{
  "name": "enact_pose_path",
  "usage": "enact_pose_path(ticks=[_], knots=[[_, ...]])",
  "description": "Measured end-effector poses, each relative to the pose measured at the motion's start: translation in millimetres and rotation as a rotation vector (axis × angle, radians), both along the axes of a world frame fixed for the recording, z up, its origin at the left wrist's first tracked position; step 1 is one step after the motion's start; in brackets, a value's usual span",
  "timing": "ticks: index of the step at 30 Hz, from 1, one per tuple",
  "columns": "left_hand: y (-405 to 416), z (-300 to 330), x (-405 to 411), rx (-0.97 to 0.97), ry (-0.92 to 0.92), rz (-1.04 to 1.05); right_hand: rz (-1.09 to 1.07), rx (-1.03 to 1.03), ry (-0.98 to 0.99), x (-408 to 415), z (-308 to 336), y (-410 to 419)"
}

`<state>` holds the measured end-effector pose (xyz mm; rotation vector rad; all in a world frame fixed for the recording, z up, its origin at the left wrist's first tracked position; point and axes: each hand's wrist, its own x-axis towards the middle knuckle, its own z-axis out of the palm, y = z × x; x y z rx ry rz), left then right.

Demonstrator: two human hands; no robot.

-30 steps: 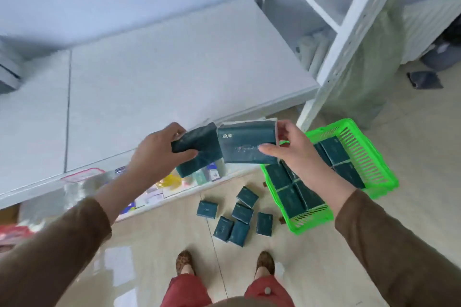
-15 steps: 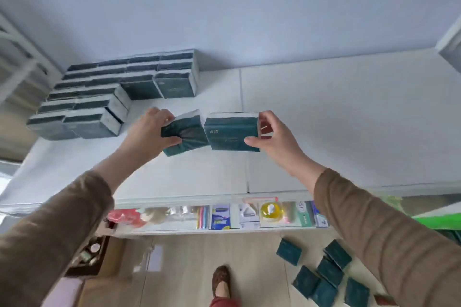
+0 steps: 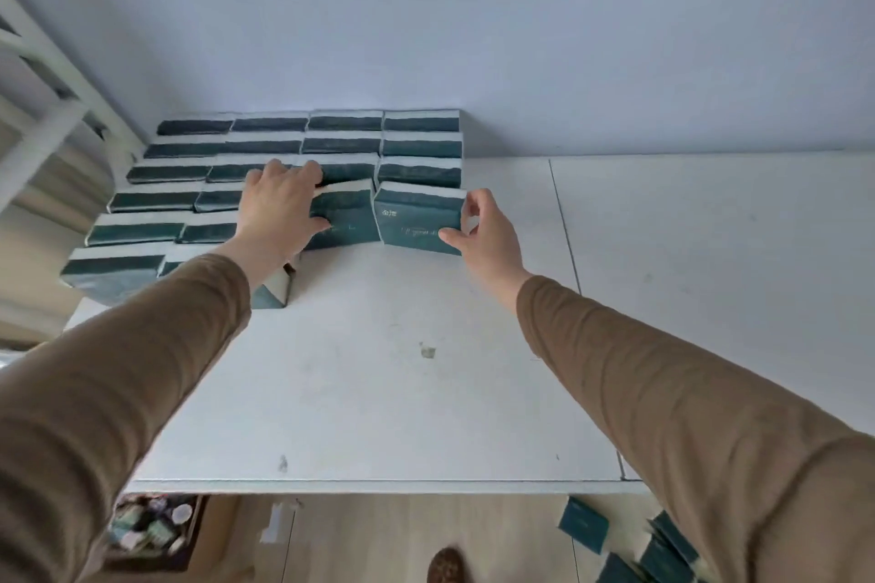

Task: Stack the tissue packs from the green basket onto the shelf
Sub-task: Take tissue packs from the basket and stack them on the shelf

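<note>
Teal tissue packs [image 3: 419,223], lettering unreadable

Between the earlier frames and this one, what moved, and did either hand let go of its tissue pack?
Both tissue packs travelled from above the green basket up and forward to the stacked packs on the shelf. The left hand now presses its pack against the stack; the right hand sets its pack beside it. Neither has let go. Loose packs on the floor remain there.

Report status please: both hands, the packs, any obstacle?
Left hand grips one tissue pack; right hand pinches another pack. Both at the stack's front on the shelf. Nothing in the way.
</note>
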<state>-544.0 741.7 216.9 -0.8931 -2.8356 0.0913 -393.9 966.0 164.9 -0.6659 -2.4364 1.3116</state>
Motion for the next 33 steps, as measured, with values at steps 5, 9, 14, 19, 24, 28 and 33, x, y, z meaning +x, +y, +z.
enact_pose_path(ticks=[5, 9, 14, 19, 24, 28, 33], knots=[[6.8, -10.6, -9.9, -0.009, 0.035, -0.033, -0.117, -0.095, 0.008, -21.7, -4.5, -9.9], [9.1, -8.6, -0.2, -0.033, 0.046, -0.027, -0.097, -0.142, -0.03, -16.8, -9.5, -8.3], [49.5, -0.8, 54.9, 0.094, 0.057, -0.165, -0.08, -0.109, -0.032, 38.9, 4.2, 21.4], [130.9, -12.2, 147.4, 0.218, -0.159, -0.402, -0.134, 0.095, -0.039, 145.3, 17.7, 68.5], [218.3, -19.0, 257.3, 0.279, -0.289, -0.649, -0.24, 0.2, -0.051, 282.2, 29.6, 117.4], [290.1, -23.8, 373.4, 0.285, -0.358, -0.862, -0.421, 0.173, -0.068, 414.9, 17.2, 160.1], [382.6, -56.2, 525.0, 0.211, -0.428, -1.061, -0.599, 0.029, -0.149, 568.6, -38.7, 229.9]])
